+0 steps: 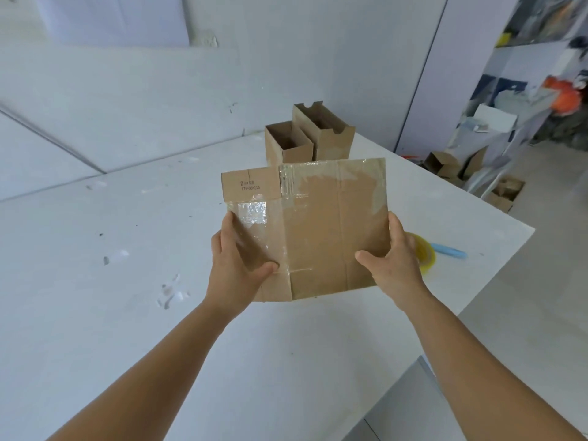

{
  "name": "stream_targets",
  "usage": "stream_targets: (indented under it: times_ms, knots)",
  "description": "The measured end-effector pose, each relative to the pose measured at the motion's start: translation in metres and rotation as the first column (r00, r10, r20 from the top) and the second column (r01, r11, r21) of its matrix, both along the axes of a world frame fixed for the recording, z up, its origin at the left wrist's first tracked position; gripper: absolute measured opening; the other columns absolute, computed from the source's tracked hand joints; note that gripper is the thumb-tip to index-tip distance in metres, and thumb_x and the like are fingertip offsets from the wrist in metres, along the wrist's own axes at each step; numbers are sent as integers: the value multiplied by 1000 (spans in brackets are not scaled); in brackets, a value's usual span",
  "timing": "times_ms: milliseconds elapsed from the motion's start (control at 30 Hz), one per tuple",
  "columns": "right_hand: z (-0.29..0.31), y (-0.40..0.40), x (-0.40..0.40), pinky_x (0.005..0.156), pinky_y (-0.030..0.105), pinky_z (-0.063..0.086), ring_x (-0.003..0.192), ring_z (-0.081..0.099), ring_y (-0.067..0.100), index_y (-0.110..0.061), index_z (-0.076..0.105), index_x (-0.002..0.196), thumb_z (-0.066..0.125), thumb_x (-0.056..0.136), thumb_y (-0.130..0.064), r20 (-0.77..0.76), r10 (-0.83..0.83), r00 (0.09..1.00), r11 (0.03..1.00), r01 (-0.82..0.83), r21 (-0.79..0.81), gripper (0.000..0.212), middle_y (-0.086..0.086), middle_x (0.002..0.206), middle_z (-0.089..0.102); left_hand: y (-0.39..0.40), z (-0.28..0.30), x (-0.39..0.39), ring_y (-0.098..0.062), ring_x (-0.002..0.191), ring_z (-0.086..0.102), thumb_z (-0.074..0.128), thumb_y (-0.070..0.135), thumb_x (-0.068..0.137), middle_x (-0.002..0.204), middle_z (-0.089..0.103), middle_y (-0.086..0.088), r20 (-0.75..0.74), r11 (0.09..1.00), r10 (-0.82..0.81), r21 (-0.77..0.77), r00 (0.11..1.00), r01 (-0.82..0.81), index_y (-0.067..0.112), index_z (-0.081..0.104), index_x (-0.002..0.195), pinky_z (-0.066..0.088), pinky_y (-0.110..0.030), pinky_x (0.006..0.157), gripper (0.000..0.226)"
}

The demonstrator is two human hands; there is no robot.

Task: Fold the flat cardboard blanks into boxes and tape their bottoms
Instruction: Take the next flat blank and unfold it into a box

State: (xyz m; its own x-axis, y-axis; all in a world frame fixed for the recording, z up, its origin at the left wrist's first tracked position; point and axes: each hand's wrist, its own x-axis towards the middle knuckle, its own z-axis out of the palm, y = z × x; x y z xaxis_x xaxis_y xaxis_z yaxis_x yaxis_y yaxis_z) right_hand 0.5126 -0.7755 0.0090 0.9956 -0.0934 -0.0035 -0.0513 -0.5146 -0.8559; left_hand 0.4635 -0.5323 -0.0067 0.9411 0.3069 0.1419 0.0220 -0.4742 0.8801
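A flat cardboard blank, patched with clear tape, is held upright above the white table. Its left edge is gripped by the left hand, its right edge by the right hand. Beyond, a yellow tape roll is partly hidden. Farther back, two folded boxes are standing side by side.

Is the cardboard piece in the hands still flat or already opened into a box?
Flat. The cardboard blank shows as one plane between left hand and right hand; no interior visible.
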Motion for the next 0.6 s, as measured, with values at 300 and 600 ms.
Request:
stream_targets:
  times_ms: [300,600]
  knots:
    - [-20,-21,73,95,32,39,110,38,13,-32,20,147,71,79,-20,-2,187,982,982,-187,37,86,2,135,29,-40,-9,20,-5,119,33,81,14,72,139,24,7,-48,982,191,10,981,-190,27,-4,152,32,-23,92,118]
    - [-26,-58,113,82,24,43,110,52,7,-29,40,123,69,79,-42,-61,418,906,877,-385,287,54,-15,116,53,-101,-16,19,3,115,47,86,25,65,123,43,15,3,940,319,-125,948,-316,29,26,133,43,-14,91,91]
